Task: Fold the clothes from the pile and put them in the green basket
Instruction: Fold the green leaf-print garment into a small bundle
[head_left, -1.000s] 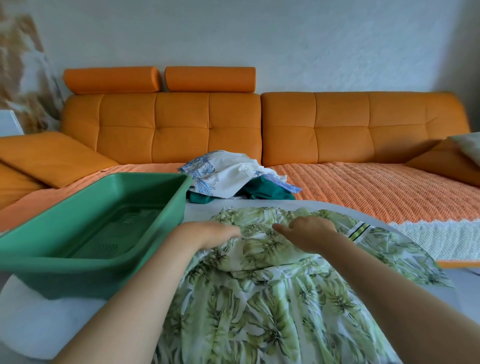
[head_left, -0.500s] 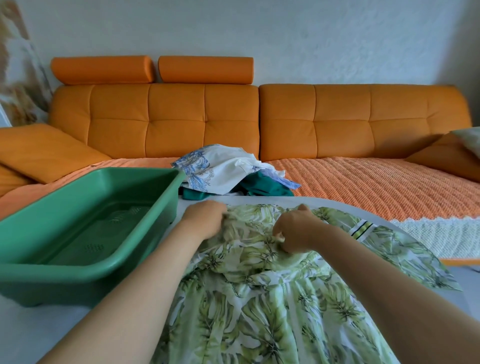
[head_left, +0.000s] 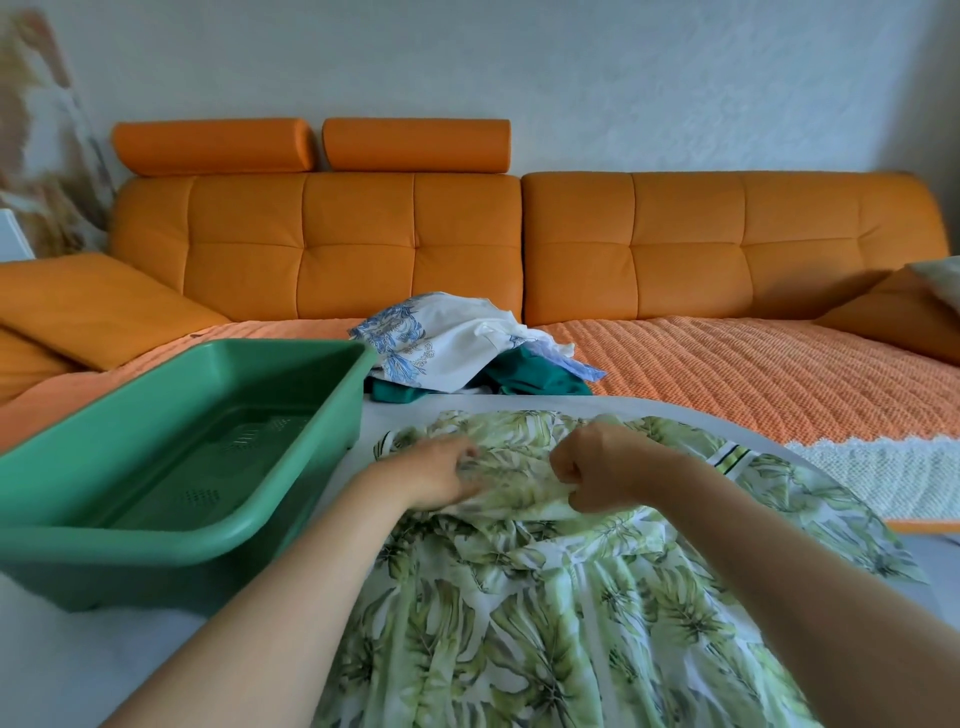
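Though rumpled, soft leaf-print dress (head_left: 519, 597)

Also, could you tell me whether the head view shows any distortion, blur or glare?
Head view: wide-angle bowing bends the sofa back; light is soft and even, with no glare; fingers of the left hand look slightly motion-blurred on the leaf-print dress; the far-left edge looks smeared.
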